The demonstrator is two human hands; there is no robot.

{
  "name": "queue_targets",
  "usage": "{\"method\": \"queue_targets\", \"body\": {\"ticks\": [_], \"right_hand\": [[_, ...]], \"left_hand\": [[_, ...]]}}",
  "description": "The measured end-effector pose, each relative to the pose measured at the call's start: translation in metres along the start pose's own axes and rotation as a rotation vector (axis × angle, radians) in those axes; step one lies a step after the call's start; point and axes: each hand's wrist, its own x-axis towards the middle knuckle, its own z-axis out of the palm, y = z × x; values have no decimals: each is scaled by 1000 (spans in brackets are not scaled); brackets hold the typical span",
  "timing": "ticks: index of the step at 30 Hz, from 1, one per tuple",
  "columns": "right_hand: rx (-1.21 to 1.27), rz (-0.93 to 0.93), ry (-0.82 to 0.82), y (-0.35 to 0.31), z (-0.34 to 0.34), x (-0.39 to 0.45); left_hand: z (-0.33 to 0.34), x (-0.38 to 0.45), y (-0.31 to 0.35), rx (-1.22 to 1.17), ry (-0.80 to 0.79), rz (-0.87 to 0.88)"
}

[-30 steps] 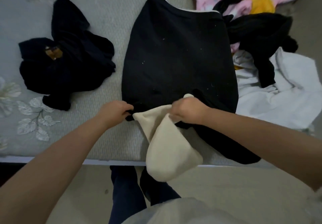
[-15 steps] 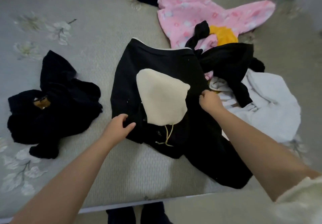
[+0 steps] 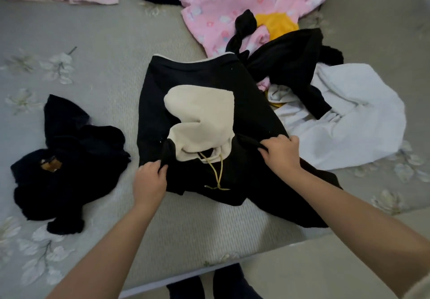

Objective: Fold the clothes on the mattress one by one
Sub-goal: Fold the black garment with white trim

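Dim, soft, even indoor light, cool and greyish, with no plain source. No hard shadows; only faint shading beneath the forearms and along the hem of the black hoodie (image 3: 209,84). No glare anywhere. Blacks crushed: folds within the dark bundle (image 3: 67,166) at left nearly lost, detail there hard to judge. Cream hood lining (image 3: 200,122) and white garment (image 3: 353,122) brightest, slightly washed but not blown out. Wide-angle bending at the edges, with the mattress (image 3: 111,70) rim curving along the bottom and forearms stretched large toward the corners. Mild softness overall, perhaps from slight motion; far corners blurrier, the pink cloth (image 3: 244,3) a bit smeared.
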Motion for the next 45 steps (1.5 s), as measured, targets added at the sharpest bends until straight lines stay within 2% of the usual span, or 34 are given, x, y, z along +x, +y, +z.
{"method": "queue_targets", "body": {"ticks": [4, 7, 9, 12, 17, 20, 22, 25, 29, 31, 34, 39, 42, 45], "right_hand": [[102, -70, 197, -2, -46, -3], [97, -134, 424, 0, -94, -7], [115, -144, 563, 0, -133, -7], [166, -152, 715, -5, -196, -11], [235, -124, 883, -6, -278, -39], [147, -170, 900, -9, -329, -64], [68, -190, 853, -17, -367, -88], [-18, -246, 947, -29, -415, -130], [80, -35, 988, -39, -448, -181], [156, 77, 999, -45, -448, -207], [172, 148, 968, -52, -439, -242], [260, 243, 1046, -53, -434, -288], [335, 219, 1071, -60, -432, -306], [348, 63, 1056, -67, -433, -315]], "left_hand": [[-39, 10, 33, -162, 40, -80], [-78, 14, 56, -255, 57, -137], [-110, 13, 75, -156, 98, -89], [-164, 9, 108, 206, 140, -16], [-244, -14, 136, 214, 216, 78], [-292, -45, 143, 404, 353, 217], [-321, -72, 153, 413, 468, 319], [-364, -118, 171, 364, 664, 443], [-416, -178, 162, 225, 850, 397], [-425, -201, 144, 175, 848, 322], [-424, -233, 115, 10, 816, 198], [-427, -276, 87, -50, 834, 158], [-433, -294, 83, -208, 841, 135], [-434, -306, 72, -369, 815, 38]]}}
